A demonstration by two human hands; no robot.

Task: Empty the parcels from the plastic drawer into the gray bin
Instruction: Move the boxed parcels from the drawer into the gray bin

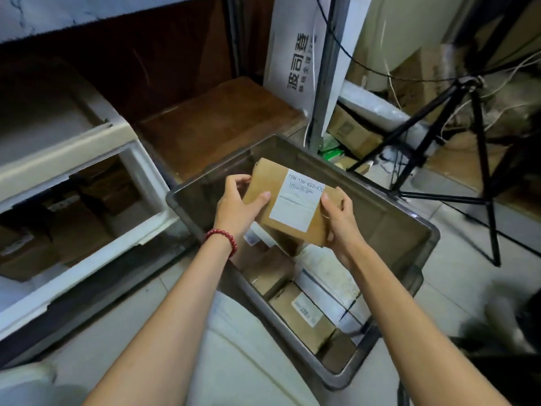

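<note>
I hold a flat brown cardboard parcel [273, 183] with a white label over the gray bin [392, 213]. My left hand [237, 205] grips its left edge, thumb on top. My right hand [339, 218] grips its right edge. Several brown parcels [301, 315] lie in the bin's near end, below my arms. To the left, the white plastic drawer [146, 168] is pulled open, and more brown parcels [79, 230] lie inside it.
A black tripod [480, 159] stands to the right of the bin on the tiled floor. A brown wooden board [219, 121] lies behind the bin. Cardboard boxes [351, 133] and cables crowd the back right. My knee [248, 361] is under my arms.
</note>
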